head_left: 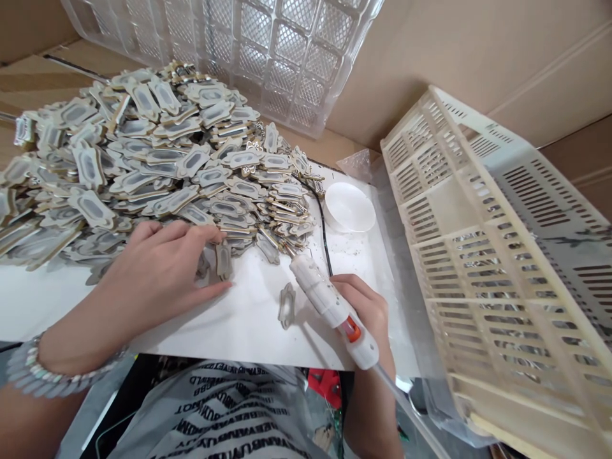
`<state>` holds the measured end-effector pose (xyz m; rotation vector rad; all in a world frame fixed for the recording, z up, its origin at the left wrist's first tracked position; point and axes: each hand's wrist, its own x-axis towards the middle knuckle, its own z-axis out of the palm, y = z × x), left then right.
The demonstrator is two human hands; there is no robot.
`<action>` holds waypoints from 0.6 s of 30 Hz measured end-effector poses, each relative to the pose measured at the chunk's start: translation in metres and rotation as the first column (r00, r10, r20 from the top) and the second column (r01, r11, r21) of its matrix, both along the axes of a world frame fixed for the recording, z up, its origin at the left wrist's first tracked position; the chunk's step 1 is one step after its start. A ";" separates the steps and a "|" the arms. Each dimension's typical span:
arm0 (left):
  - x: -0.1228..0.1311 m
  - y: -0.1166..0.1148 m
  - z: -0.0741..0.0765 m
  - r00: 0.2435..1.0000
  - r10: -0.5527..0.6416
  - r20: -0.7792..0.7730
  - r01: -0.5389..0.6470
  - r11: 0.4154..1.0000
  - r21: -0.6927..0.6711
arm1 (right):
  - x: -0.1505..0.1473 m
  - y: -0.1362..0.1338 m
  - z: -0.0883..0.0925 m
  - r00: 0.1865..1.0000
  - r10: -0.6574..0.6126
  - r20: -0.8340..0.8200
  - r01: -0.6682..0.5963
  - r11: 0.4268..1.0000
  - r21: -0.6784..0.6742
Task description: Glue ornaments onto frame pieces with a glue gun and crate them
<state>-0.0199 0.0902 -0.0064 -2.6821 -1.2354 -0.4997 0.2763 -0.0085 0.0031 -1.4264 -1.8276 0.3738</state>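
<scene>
A grey plaque [223, 261] sits pinched between left fingers [209, 234]; right fingers [354, 288] grip the glue gun [319, 290]

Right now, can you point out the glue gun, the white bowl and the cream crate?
Glue gun [327, 305], head view: on its white body.
White bowl [350, 207], head view: on its inner surface.
Cream crate [442, 209], head view: on its side wall.

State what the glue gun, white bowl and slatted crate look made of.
Glue gun: matte, speckled white shell, probably plastic; brassy nozzle, likely metal.
White bowl: smooth, thin-rimmed, so probably plastic, though unclear.
Slatted crate: cream, satin-looking plastic, seemingly moulded, given its regular slots and ribs.
</scene>
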 end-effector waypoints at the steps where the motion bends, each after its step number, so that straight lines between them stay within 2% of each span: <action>1: 0.000 0.000 0.001 1.000 0.018 -0.013 -0.019 0.999 -0.026 | 0.000 0.000 0.000 1.000 -0.001 0.000 0.001 1.000 0.007; 5: 0.001 -0.005 0.008 0.995 0.059 -0.078 -0.069 0.989 -0.131 | 0.000 0.000 -0.001 1.000 -0.017 0.009 0.017 0.999 0.044; 8: 0.009 -0.016 0.008 0.997 0.043 -0.060 -0.051 0.988 -0.147 | 0.002 0.001 -0.002 1.000 -0.020 -0.007 0.021 0.996 0.088; 11: 0.027 -0.034 0.002 0.995 -0.077 0.065 0.089 0.976 -0.197 | 0.005 0.001 -0.004 0.999 -0.033 -0.031 0.036 0.994 0.105; 14: 0.051 -0.049 -0.004 0.967 -0.202 0.155 0.241 0.925 -0.295 | 0.006 -0.001 -0.006 0.998 -0.048 -0.048 0.053 0.994 0.097; 18: 0.074 -0.054 -0.004 0.959 -0.228 0.166 0.274 0.892 -0.360 | 0.006 -0.001 -0.008 0.997 -0.044 -0.066 0.050 0.995 0.090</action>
